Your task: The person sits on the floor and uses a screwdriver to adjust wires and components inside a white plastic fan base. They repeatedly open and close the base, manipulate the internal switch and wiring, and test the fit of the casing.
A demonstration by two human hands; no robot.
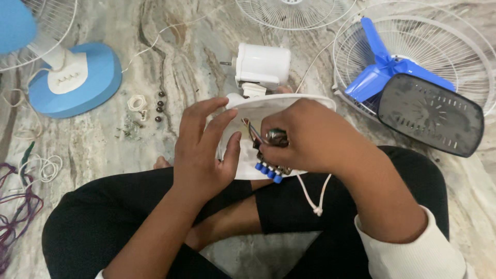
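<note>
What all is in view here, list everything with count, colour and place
Fan base shell: one, white, on lap.
Switch block: one, blue buttons, in the shell.
Motor housing: one, white, floor, top centre.
Blade: one, blue, in the right grille.
Grilles: two, white, top.
Base cover: one, dark grey, right.
Fan stand: one, blue, left.
Screws: several, dark, floor.
Wires: purple, left edge.
Left hand: holding the shell.
Right hand: on the switch block.

Even, soft indoor light; sharp, faint shadows.

blue fan blades (385,70), white casing (268,111) (veined floor (206,57))
</note>
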